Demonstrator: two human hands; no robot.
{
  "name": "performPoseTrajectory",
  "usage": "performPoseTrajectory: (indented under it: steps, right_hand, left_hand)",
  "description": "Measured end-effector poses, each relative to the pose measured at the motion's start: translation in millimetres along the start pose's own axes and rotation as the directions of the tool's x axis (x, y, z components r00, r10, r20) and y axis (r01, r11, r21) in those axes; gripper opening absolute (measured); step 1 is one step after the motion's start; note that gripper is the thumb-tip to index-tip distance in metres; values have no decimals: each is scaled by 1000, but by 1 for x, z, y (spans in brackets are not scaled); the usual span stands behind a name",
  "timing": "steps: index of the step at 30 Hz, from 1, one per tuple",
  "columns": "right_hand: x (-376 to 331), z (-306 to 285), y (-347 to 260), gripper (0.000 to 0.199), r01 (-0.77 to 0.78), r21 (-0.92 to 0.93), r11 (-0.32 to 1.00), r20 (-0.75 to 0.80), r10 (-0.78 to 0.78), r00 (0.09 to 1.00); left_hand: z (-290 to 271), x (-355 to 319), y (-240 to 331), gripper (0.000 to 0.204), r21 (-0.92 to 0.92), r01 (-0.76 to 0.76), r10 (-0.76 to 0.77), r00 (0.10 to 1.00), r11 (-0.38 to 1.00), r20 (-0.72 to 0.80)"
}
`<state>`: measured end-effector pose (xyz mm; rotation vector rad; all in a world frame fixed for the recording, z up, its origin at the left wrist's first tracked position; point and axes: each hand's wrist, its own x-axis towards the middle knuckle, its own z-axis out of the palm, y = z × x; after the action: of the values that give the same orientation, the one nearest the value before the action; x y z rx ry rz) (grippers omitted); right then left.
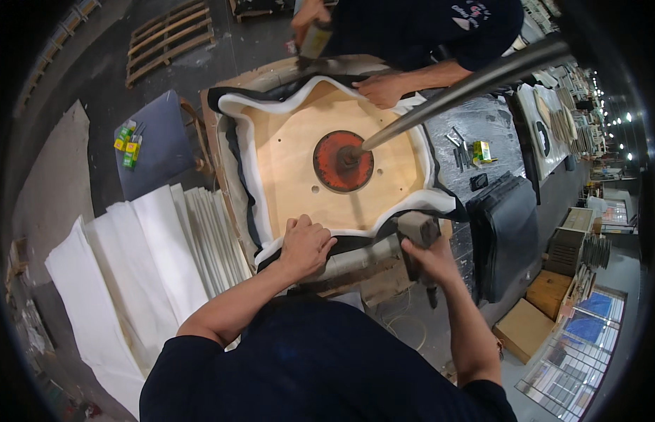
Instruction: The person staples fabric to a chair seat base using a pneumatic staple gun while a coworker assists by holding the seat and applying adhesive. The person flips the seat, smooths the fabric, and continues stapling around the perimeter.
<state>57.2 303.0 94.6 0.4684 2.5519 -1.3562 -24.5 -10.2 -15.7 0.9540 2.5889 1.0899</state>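
A round-cornered plywood board (285, 162) lies in front of me, with white padding (405, 204) and a black cover (352, 243) turned up around its edge. A metal pole ending in a round red plate (334, 169) stands on its middle. My left hand (305, 247) is at the near edge, fingers bent over the padding and closed on the cover. To the right, my right hand (429, 259) grips a staple gun (417, 232), its nose close to the cover's near right edge. Motion slightly blurs the tool.
Across the board a co-worker's hand (384, 90) presses the far edge; the other holds a staple gun (315, 41). White padding sheets (141, 232) lean at left beside a dark stool (148, 148). Folded black covers (502, 232) and small boxes (481, 151) lie on the right table.
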Motion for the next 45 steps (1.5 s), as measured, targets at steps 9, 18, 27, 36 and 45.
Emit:
performPoseTrajectory:
  steps: [9,18,27,36,45]
  right_hand:
    - [-30,87,-74,69,-476,249,843,228,427,875]
    - [-14,106,-66,66,-435,277,857,170,402,900]
    - [-13,116,-49,62,-308,144,940,94,297,950]
    - [-12,117,-35,53,-84,81,993,30,82,996]
    - [-81,43,16,53,-114,704,701,-217,365,905]
  left_hand:
    - [13,5,3,22,-57,82,-86,993,995,-86]
    - [16,8,4,16,-70,120,-126,988,990,-87]
    - [18,5,5,17,-110,120,-134,982,987,-131]
    - [17,8,7,16,-14,123,-123,991,992,-46]
    - [19,57,72,31,-138,-86,84,996,987,-15]
